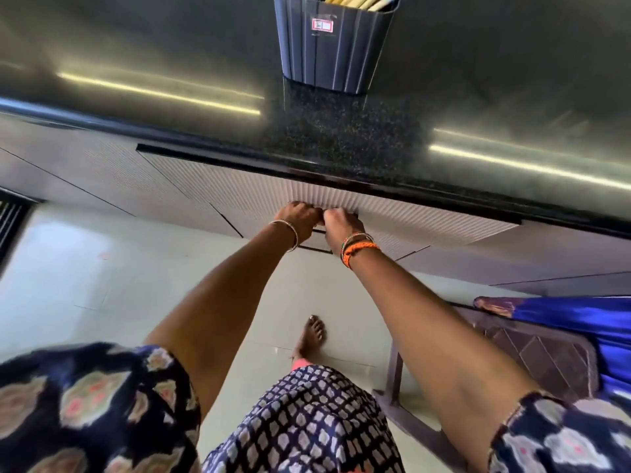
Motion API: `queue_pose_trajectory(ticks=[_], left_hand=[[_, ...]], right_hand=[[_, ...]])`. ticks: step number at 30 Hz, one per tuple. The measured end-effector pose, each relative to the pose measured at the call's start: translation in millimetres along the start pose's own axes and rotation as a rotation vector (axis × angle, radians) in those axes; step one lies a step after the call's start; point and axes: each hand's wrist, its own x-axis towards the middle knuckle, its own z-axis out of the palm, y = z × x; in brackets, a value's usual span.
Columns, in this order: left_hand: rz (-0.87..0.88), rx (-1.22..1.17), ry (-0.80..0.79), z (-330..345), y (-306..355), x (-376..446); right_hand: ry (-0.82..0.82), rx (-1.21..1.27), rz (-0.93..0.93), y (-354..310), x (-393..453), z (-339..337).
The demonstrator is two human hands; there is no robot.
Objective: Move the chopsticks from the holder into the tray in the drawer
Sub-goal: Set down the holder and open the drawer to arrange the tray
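A dark ribbed holder [333,46] stands on the black granite counter [341,131] at the top of the view, with pale yellow chopsticks [355,1] sticking out of it. Below the counter edge is a white ribbed drawer front [273,189], and the drawer is closed. My left hand [300,216] and my right hand [341,221] are side by side at the lower edge of that drawer front, fingers curled under it. The tray inside the drawer is hidden.
A dark wooden chair [512,353] with blue cloth [580,326] on it stands at the right, close to my right arm. Pale floor tiles [102,268] lie below. My bare foot [310,336] is near the cabinet.
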Motion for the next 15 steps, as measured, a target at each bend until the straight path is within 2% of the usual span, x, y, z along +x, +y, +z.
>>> queue_pose_trajectory(ticks=[6,11,13,15], left_hand=[[0.020,-0.011,-0.009,30.4,8.4,-53.2],[0.029,-0.171,-0.011,51.6,25.9,-135.1],[0.055,-0.298,0.090,49.6,28.5,-166.0],[0.170,-0.285,0.370,41.1,38.5,-203.6]], right_hand=[[-0.005,0.029,0.051,-17.2,-52.2,27.9],[-0.009,0.010,0.035,-35.7,-123.6,59.8],[-0.062,-0.015,0.012,-40.6,-143.9,64.8],[-0.023,-0.064,-0.055,-50.0,-173.1,62.7]])
